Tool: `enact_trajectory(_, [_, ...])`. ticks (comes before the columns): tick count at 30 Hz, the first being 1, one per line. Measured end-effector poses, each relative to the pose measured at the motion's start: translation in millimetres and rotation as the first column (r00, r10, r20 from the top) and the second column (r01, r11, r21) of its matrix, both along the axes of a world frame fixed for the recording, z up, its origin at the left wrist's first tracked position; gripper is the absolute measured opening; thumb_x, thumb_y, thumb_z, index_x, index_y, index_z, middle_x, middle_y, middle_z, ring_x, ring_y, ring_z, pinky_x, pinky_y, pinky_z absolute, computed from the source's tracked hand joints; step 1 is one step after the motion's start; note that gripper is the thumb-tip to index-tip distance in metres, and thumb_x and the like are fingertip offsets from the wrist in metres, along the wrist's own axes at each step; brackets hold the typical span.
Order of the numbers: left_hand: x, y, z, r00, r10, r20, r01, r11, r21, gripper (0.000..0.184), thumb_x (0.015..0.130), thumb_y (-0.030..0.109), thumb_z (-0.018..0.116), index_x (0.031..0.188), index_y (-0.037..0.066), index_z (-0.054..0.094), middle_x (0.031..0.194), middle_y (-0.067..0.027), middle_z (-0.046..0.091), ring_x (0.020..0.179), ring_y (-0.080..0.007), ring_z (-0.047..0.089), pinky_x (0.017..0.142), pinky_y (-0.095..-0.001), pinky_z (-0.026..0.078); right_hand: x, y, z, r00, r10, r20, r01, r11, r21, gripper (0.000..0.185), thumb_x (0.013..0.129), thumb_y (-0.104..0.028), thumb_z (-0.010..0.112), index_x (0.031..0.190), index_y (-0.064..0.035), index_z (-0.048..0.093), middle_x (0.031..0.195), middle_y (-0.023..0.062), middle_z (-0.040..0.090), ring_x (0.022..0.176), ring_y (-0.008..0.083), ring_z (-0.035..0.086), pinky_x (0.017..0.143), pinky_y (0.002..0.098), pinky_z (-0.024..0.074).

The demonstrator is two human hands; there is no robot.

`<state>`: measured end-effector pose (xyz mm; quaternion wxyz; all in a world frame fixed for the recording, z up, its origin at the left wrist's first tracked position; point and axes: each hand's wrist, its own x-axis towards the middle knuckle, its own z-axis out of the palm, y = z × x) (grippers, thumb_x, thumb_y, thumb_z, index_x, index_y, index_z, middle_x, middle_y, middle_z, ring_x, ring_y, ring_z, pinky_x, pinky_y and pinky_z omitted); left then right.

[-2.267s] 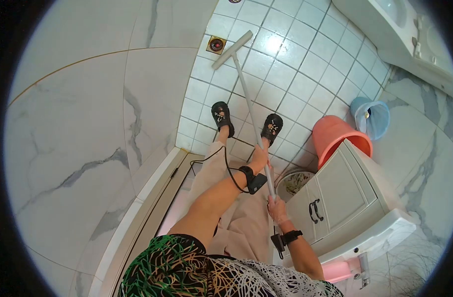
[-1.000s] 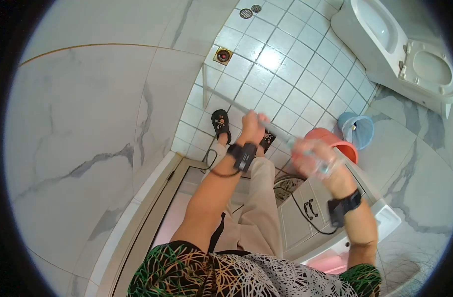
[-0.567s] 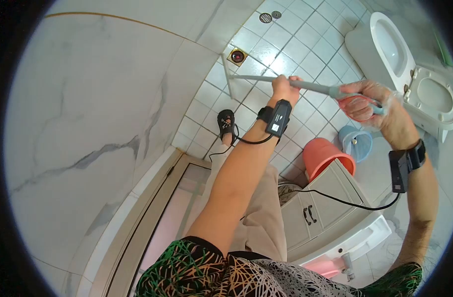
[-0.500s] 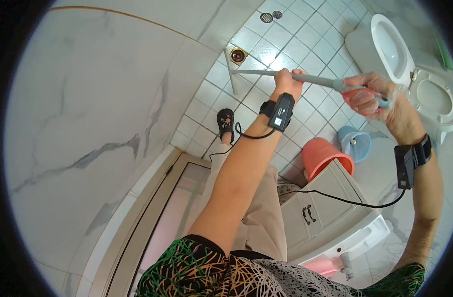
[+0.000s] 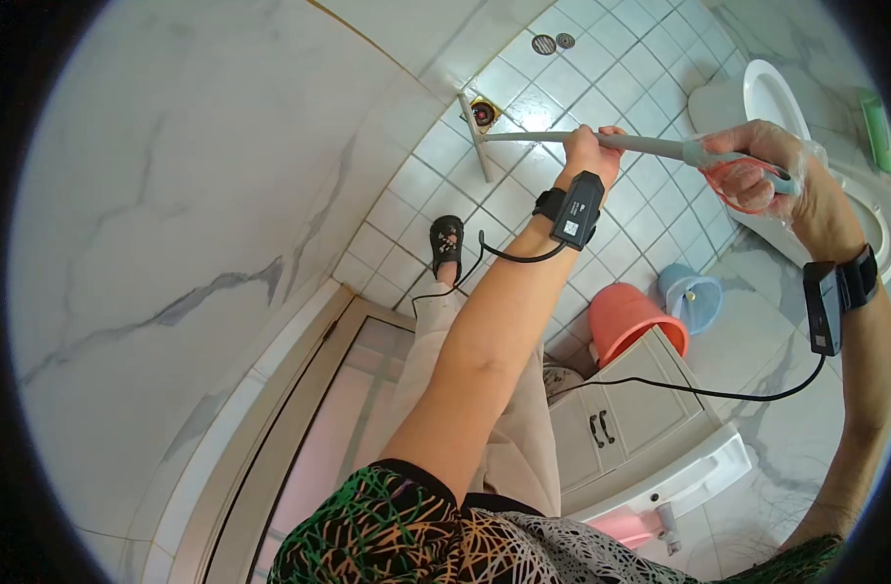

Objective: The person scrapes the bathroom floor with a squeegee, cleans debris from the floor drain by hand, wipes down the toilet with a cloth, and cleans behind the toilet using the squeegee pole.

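My left hand (image 5: 594,152) is wrapped round the middle of the grey pole of a floor squeegee (image 5: 650,146). Further up, my right hand (image 5: 752,170), in a clear plastic glove, grips the handle end, where a red cord loop hangs. The pole runs leftward, and its long narrow head (image 5: 477,141) rests on the white floor tiles beside the wall. Close by the head is a square brass-edged floor drain (image 5: 482,115). Both wrists carry black strapped devices with cables.
A red bucket (image 5: 626,316) and a blue bin (image 5: 694,300) stand near a white cabinet (image 5: 626,409) with a basin. The toilet (image 5: 772,97) is at the upper right, partly behind my right hand. My black shoe (image 5: 446,243) is below the squeegee head. Marble wall at left.
Both hands have moved up and to the right with the pole, which has swung from steep to nearly level. The squeegee head has turned and lies between wall and drain. The view has shifted.
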<state>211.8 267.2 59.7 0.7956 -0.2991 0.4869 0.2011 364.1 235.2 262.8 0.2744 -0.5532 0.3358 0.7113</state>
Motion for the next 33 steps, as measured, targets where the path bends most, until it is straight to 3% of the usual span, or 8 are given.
enact_trajectory(10, [-15.6, -38.3, 21.4, 0.981, -0.072, 0.181, 0.07, 0.997, 0.02, 0.023, 0.1, 0.027, 0.027, 0.093, 0.004, 0.028, 0.074, -0.0081, 0.039, 0.064, -0.0203, 0.042, 0.065, -0.0411, 0.045, -48.0, -24.8, 64.8, 0.93, 0.272, 0.247, -0.298, 0.952, 0.074, 0.018, 0.083, -0.009, 0.051, 0.096, 0.0035, 0.053, 0.053, 0.0029, 0.046, 0.035, 0.0059, 0.039, 0.027, 0.0195, 0.0257])
enact_trajectory(14, [-31.4, -58.1, 57.6, 0.925, -0.267, 0.269, 0.276, 0.961, 0.006, 0.031, 0.098, 0.032, 0.036, 0.097, 0.002, 0.031, 0.084, -0.0124, 0.044, 0.079, -0.0264, 0.052, 0.076, -0.0482, 0.049, -82.4, -65.3, 84.4, 0.595, 0.661, 0.457, -0.706, 0.702, -0.095, 0.047, 0.078, -0.006, 0.053, 0.124, 0.0031, 0.05, 0.056, 0.0078, 0.055, 0.044, 0.0121, 0.048, 0.05, 0.0295, 0.0459])
enact_trajectory(19, [-37.0, -87.4, 42.3, 0.747, -0.646, 0.157, 0.609, 0.76, 0.227, 0.031, 0.094, 0.025, 0.048, 0.103, -0.001, 0.034, 0.092, -0.016, 0.046, 0.083, -0.0276, 0.057, 0.074, -0.0475, 0.055, -155.0, -148.5, 0.1, 0.094, 0.66, 0.746, -0.841, 0.453, -0.294, 0.053, 0.081, -0.004, 0.052, 0.133, -0.0023, 0.041, 0.06, 0.0055, 0.055, 0.043, 0.0121, 0.048, 0.042, 0.0279, 0.041])
enact_trajectory(21, [-40.8, -99.5, 4.5, 0.709, -0.697, -0.109, 0.681, 0.635, 0.365, 0.024, 0.093, 0.021, 0.048, 0.098, -0.001, 0.038, 0.082, -0.0124, 0.049, 0.068, -0.0228, 0.056, 0.06, -0.0424, 0.056, -166.1, -130.7, -21.0, 0.801, 0.295, 0.522, -0.341, 0.94, -0.008, 0.054, 0.086, -0.006, 0.05, 0.138, -0.0065, 0.034, 0.059, 0.0042, 0.052, 0.041, 0.0118, 0.046, 0.036, 0.0266, 0.0367])
enact_trajectory(22, [-45.2, -100.6, -20.4, 0.712, -0.688, -0.141, 0.685, 0.636, 0.356, 0.021, 0.092, 0.021, 0.048, 0.091, 0.001, 0.041, 0.069, -0.0073, 0.047, 0.052, -0.0178, 0.05, 0.047, -0.0382, 0.05, -177.6, -134.2, -38.0, 0.904, -0.144, 0.402, 0.105, 0.987, 0.118, 0.052, 0.089, -0.006, 0.048, 0.139, -0.0097, 0.034, 0.056, 0.0028, 0.047, 0.039, 0.0112, 0.043, 0.033, 0.0272, 0.0342])
enact_trajectory(24, [-54.8, -86.0, -37.0, 0.586, -0.784, -0.202, 0.799, 0.52, 0.301, 0.028, 0.092, 0.03, 0.048, 0.086, 0.004, 0.041, 0.064, -0.0068, 0.046, 0.045, -0.0154, 0.043, 0.041, -0.0362, 0.043, -213.1, -148.7, -80.3, 0.806, -0.058, 0.59, -0.137, 0.95, 0.281, 0.053, 0.091, -0.008, 0.045, 0.141, -0.0075, 0.028, 0.057, -0.0015, 0.042, 0.037, 0.0088, 0.036, 0.032, 0.0261, 0.0318])
enact_trajectory(28, [-89.1, -85.1, -41.3, 0.307, -0.88, -0.363, 0.932, 0.202, 0.3, 0.026, 0.091, 0.027, 0.041, 0.09, 0.001, 0.041, 0.062, -0.0097, 0.047, 0.042, -0.0178, 0.042, 0.038, -0.0385, 0.041, -253.0, -129.6, -65.5, 0.916, -0.1, 0.387, 0.046, 0.988, 0.147, 0.05, 0.094, -0.009, 0.04, 0.142, -0.0101, 0.025, 0.048, -0.0007, 0.037, 0.032, 0.0096, 0.033, 0.03, 0.0254, 0.0307])
enact_trajectory(33, [-144.8, -110.6, -26.1, 0.251, -0.889, -0.382, 0.958, 0.173, 0.227, 0.021, 0.091, 0.026, 0.037, 0.091, 0.005, 0.036, 0.06, -0.0083, 0.042, 0.039, -0.018, 0.042, 0.033, -0.0381, 0.04, -305.4, -165.2, -57.0, 0.914, 0.043, 0.403, -0.094, 0.99, 0.108, 0.05, 0.093, -0.008, 0.041, 0.141, -0.0196, 0.03, 0.049, 0.0012, 0.04, 0.035, 0.0114, 0.039, 0.034, 0.0265, 0.0349])
